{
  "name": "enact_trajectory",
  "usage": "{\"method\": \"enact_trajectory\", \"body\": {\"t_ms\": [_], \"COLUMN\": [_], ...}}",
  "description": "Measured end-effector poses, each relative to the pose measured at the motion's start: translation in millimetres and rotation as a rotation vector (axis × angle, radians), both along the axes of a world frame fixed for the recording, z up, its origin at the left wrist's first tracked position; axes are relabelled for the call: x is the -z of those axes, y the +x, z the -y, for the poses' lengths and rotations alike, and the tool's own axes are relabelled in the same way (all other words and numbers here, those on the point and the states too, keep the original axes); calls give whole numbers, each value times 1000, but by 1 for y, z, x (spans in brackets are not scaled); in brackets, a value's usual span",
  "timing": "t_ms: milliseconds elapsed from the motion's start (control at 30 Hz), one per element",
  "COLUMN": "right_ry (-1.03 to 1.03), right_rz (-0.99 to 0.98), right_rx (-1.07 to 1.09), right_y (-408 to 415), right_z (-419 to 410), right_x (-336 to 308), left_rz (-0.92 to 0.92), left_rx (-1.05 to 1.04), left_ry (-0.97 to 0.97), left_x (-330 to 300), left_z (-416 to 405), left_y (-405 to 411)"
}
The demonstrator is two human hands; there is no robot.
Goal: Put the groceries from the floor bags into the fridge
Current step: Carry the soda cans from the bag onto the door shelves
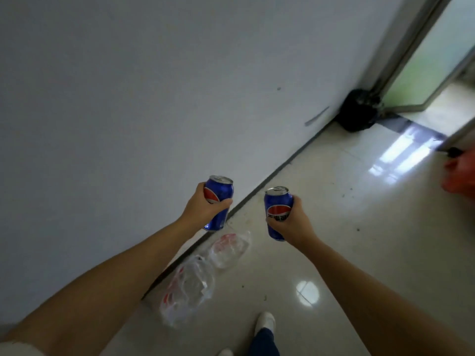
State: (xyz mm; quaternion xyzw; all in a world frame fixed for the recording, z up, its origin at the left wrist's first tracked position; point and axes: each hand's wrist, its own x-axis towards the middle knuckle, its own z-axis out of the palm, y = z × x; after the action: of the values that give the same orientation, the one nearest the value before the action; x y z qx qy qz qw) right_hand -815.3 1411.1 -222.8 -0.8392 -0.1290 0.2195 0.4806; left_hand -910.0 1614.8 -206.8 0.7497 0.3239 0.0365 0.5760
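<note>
So, left hand: we grip one cola can upright
right hand: gripping the other can, fridge-bound
bags: flat on floor, looking emptied

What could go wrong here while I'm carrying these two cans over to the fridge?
The two clear plastic bags lie on the glossy floor just ahead of your shoe; stepping on one could make you slip. Your left hand and right hand each hold a blue can, so neither is free to open a door or catch yourself.
</note>
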Motion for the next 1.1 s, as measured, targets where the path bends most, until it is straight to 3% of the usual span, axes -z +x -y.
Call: {"method": "enact_trajectory", "body": {"t_ms": [233, 467, 800, 933, 1100], "right_ry": [14, 36, -82, -82, -64], "right_rz": [136, 176, 223, 250, 301], "right_rx": [407, 828, 1117, 1197, 1183], "right_y": [-37, -109, -229, -229, -181], "right_z": [179, 382, 651, 725, 794], "right_x": [-70, -106, -127, -139, -154], "left_rz": [117, 148, 74, 117, 175], "left_rx": [415, 786, 1049, 1181, 1198], "left_ry": [-48, -95, -212, -171, -142], "left_x": [-56, -91, -114, -132, -147], "left_z": [160, 381, 700, 777, 849], "left_y": [57, 72, 8, 10, 64]}}
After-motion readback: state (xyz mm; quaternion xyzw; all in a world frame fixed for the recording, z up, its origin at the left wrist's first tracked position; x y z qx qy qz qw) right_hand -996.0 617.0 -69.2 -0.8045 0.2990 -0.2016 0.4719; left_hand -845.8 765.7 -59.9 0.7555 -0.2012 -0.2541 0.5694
